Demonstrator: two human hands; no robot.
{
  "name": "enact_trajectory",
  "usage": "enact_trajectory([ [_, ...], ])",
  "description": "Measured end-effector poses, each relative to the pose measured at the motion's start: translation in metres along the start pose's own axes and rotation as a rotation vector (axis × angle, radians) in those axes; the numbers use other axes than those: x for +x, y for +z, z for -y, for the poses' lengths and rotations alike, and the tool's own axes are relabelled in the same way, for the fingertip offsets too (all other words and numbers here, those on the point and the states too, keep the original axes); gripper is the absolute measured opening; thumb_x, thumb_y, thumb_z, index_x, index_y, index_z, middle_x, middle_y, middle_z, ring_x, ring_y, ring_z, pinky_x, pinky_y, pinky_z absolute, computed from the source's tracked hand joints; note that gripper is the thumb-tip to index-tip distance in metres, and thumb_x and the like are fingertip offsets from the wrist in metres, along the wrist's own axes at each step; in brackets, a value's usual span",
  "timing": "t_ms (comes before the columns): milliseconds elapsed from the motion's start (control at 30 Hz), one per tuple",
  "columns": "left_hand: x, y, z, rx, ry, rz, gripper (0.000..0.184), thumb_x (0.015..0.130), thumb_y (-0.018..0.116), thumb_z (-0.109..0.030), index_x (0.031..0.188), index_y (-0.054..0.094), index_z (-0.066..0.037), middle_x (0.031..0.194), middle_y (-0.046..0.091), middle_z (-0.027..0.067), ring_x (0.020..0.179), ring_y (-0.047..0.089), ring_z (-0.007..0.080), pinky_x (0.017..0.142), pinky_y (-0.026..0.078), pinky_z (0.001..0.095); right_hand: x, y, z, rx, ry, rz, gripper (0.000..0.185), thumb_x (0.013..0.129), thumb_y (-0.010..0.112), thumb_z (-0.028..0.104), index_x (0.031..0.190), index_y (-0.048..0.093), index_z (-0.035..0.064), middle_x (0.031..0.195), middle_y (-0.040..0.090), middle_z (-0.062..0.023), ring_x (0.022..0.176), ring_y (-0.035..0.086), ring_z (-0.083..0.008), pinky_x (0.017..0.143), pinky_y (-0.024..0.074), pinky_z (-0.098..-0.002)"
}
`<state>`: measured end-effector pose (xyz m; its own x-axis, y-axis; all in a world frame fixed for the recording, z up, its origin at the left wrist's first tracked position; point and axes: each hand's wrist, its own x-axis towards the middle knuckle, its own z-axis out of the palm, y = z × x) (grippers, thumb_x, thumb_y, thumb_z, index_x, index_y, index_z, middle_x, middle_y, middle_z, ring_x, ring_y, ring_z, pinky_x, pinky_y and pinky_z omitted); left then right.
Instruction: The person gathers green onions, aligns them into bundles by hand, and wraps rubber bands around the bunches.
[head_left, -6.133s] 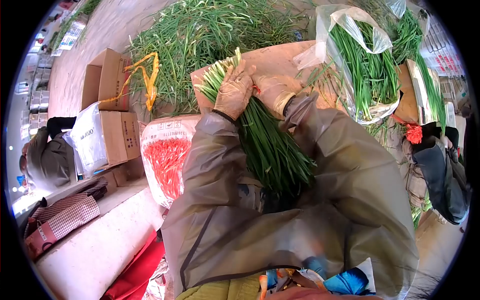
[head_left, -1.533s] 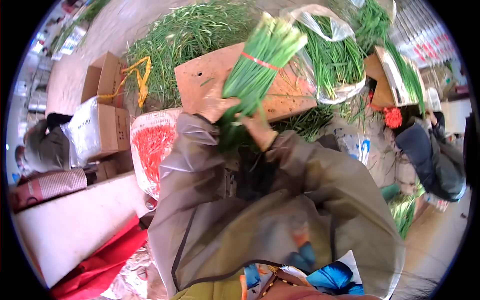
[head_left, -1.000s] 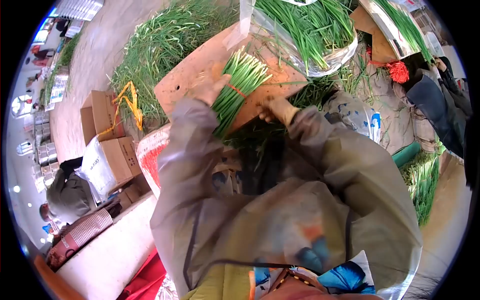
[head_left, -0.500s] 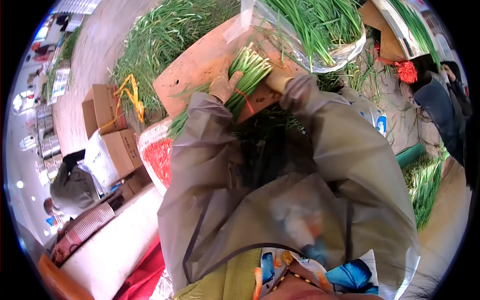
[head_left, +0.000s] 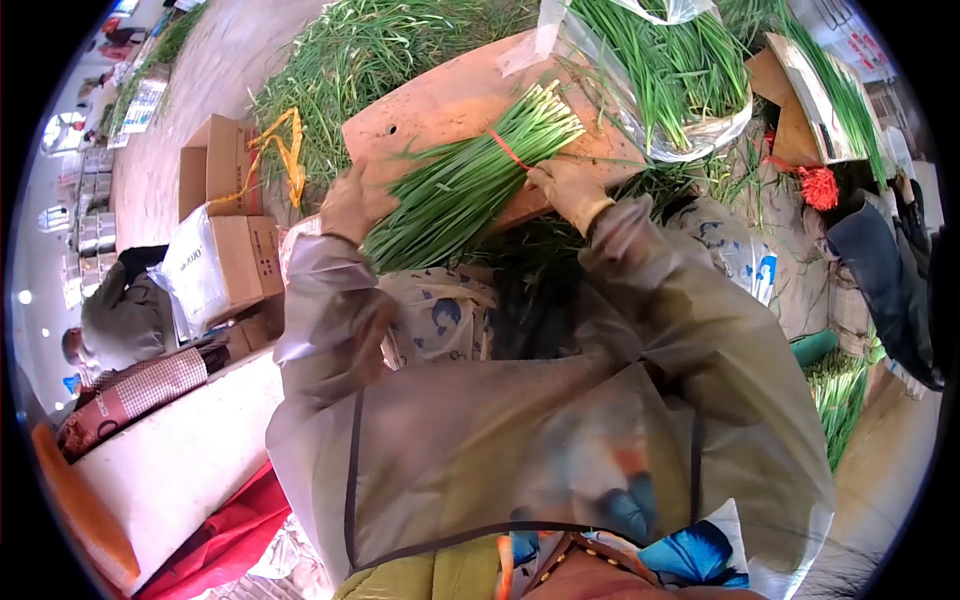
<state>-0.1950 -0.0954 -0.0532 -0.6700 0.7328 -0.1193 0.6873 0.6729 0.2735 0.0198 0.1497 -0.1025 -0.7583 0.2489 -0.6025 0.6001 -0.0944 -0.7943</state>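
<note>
A bunch of long green stalks (head_left: 470, 185) lies slantwise on the reddish-brown board (head_left: 425, 108), its pale cut ends at the upper right and its leaves at the lower left. Around it near the cut ends runs a red tie (head_left: 508, 149). My right hand (head_left: 570, 194) is closed at the lower side of the bunch, its fingertips pinching the end of the tie. At the leafy end, my left hand (head_left: 357, 204) is open beside the leaves, thumb and fingers apart. Both hands wear thin gloves.
Beyond the board lies a loose green heap (head_left: 350, 60). A plastic bag of stalks (head_left: 745, 125) stands at its right. Cardboard boxes (head_left: 248, 262) and a white ledge (head_left: 190, 420) are at left. Other people (head_left: 125, 318) are at the left and right edges (head_left: 885, 280).
The bunch now lies flatter across the board, its leaves spread out. My left hand has moved from around the stalks to the leafy end; my right hand has come from behind the cut ends to the tie.
</note>
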Motion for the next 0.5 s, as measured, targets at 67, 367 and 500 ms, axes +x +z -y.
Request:
enact_trajectory([
  [67,0.016,0.014,-0.041,0.038,0.13,0.146,0.091,0.063,0.075,-0.041,0.134,0.032,-0.003,0.116,0.052,0.0245,0.111,0.05,0.0333,0.093,0.04,0.0371,0.005,-0.002,-0.016,-0.656,-0.681,-0.499,0.03,0.089,0.053,0.03,0.083,0.06,0.0015,0.074,0.058,-0.0041,0.067,0.058,-0.0137,0.057,0.0455,-0.027],
  [367,0.078,0.152,-0.135,0.19,-0.01,-0.222,0.099,0.062,0.071,-0.046,0.138,0.023,-0.007,0.123,0.049,0.0156,0.109,0.052,0.0298,0.093,0.038,0.043,0.029,0.022,-0.028,0.317,-0.601,-0.206,0.024,0.088,0.046,0.01,0.066,0.046,0.0004,0.061,0.046,-0.0016,0.054,0.041,-0.0097,0.051,0.0322,-0.0236],
  [500,0.081,0.134,-0.145,0.17,-0.153,0.064,0.056,0.071,0.06,-0.034,0.119,0.045,-0.009,0.105,0.056,0.0095,0.097,0.056,0.0222,0.079,0.041,0.0368,0.027,0.028,0.016,0.294,-0.461,-0.299,0.022,0.085,0.047,0.011,0.064,0.048,0.0018,0.059,0.045,-0.0047,0.056,0.043,-0.0123,0.053,0.0346,-0.0263],
])
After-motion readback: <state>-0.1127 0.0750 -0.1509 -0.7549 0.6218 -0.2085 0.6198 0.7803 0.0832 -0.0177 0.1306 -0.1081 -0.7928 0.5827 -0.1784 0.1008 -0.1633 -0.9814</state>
